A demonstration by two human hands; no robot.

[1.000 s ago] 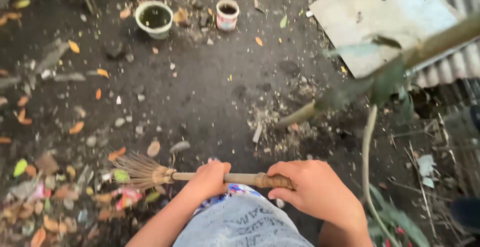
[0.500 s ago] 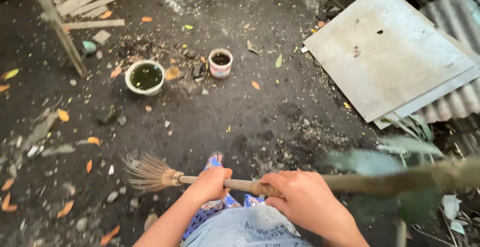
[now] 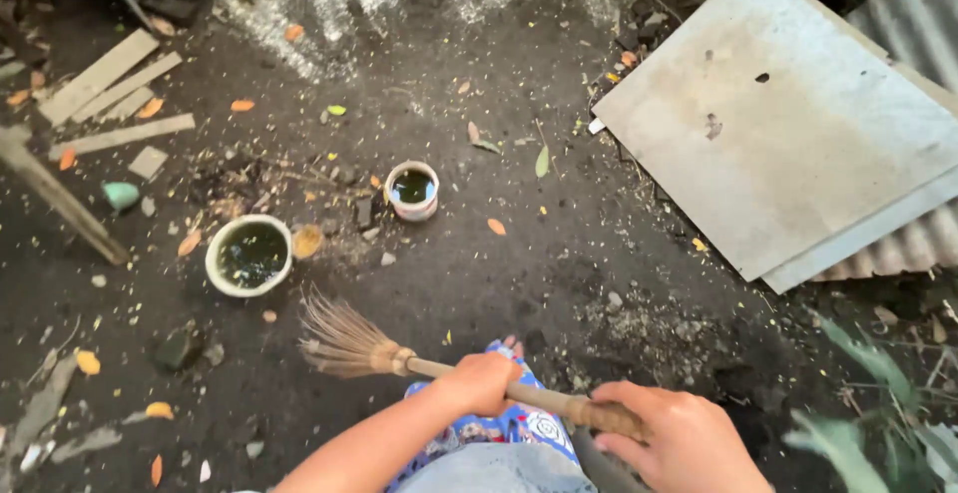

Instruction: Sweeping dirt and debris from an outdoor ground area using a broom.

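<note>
Both your left hand (image 3: 479, 381) and right hand (image 3: 679, 435) are clenched on the broom (image 3: 399, 356), low in the frame: judge it light, its handle stiff, its bristles springy.

Soft, even daylight falls on the dark ground (image 3: 479, 253), with no hard shadows or glare. The leaves (image 3: 878, 423) at the lower right are blurred, and the edges bend slightly.
</note>
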